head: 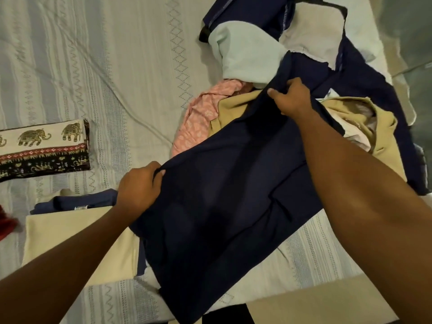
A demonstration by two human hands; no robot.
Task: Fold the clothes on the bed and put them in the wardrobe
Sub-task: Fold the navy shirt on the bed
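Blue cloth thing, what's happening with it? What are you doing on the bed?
A person holds the dark blue garment with both hands: the left hand grips its near edge, the right hand its far edge. It is spread over the bed, partly covering an unfolded pink cloth and tan garment. A folded elephant-print cloth and a cream cloth lie to the left.

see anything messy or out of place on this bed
Nothing looks damaged. The odd spot is the jumbled heap of unfolded clothes at upper right, pink, tan and pale blue pieces tangled, unlike the neatly folded elephant-print cloth at left.
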